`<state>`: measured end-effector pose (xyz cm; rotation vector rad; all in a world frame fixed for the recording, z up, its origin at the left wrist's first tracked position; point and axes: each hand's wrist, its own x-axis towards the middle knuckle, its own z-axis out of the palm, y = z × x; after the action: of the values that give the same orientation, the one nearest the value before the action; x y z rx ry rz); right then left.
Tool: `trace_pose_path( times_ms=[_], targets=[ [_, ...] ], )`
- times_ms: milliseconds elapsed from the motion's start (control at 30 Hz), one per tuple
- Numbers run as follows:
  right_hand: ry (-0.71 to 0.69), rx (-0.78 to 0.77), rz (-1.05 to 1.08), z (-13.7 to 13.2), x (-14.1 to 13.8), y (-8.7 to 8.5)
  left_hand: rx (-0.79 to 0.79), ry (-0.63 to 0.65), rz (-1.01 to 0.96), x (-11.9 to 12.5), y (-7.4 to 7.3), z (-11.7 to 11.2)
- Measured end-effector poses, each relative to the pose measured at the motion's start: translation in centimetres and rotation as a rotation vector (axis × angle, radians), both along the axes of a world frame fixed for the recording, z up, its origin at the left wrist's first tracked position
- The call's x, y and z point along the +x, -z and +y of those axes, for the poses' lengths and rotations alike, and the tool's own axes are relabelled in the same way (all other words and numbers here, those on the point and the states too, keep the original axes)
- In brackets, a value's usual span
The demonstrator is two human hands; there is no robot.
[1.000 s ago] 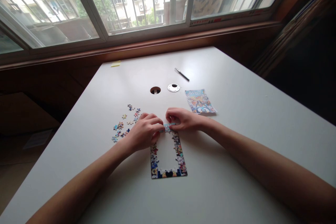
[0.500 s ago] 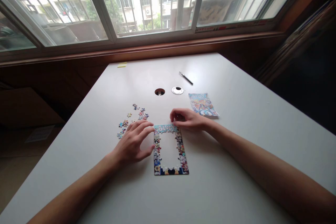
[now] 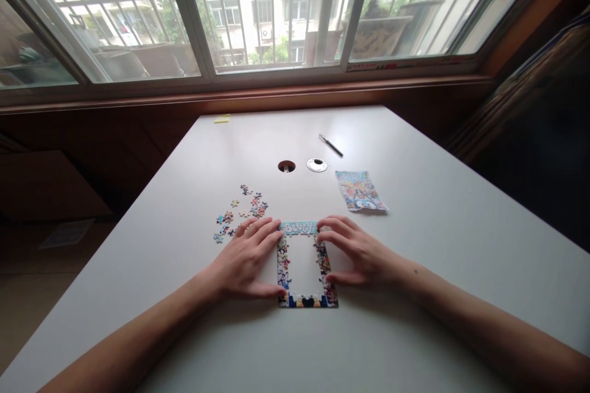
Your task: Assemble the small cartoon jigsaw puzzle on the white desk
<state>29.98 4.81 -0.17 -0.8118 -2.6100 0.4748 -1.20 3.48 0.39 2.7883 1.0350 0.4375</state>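
Note:
A jigsaw puzzle border (image 3: 308,302) lies flat on the white table, joined into a rectangular ring with bare tabletop inside. Its top strip is light blue with lettering; the sides are multicoloured. My left hand (image 3: 249,258) rests along the left side, fingers spread, fingertips at the upper left corner and thumb near the lower left. On the opposite side, my right hand (image 3: 362,252) has its fingertips at the upper right corner and its thumb on the lower right side. Loose puzzle pieces (image 3: 259,206) lie scattered beyond my left hand, which partly hides some.
A creased picture sheet (image 3: 361,190) lies right of the puzzle. Farther back are a pen (image 3: 330,145), a round metal cover (image 3: 317,165) and a cable hole (image 3: 286,166). A yellow sticky note (image 3: 222,118) is at the table's far edge, below a barred window (image 3: 276,12).
My right hand has come down from the top edge to the right side of the border, its fingers spreading. My left thumb has moved down to the lower left side. The view has shifted slightly.

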Motion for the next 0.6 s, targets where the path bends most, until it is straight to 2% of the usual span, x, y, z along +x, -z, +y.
trace_pose_path(
  times_ms=[333,467,533,600],
  targets=[
    [-0.001,0.049,0.001,0.2,-0.3,0.1,-0.035,-0.001,0.026,0.0,-0.1,0.1],
    [0.017,0.023,0.002,0.1,-0.1,0.1,-0.004,-0.002,-0.083,-0.3,-0.3,0.2],
    [0.045,0.009,0.022,0.0,0.1,0.1,0.070,-0.089,-0.207,-1.2,-0.5,0.6],
    [0.069,0.009,0.035,0.0,0.3,0.3,0.193,-0.266,-0.305,-2.7,-0.8,1.5]
  ],
)
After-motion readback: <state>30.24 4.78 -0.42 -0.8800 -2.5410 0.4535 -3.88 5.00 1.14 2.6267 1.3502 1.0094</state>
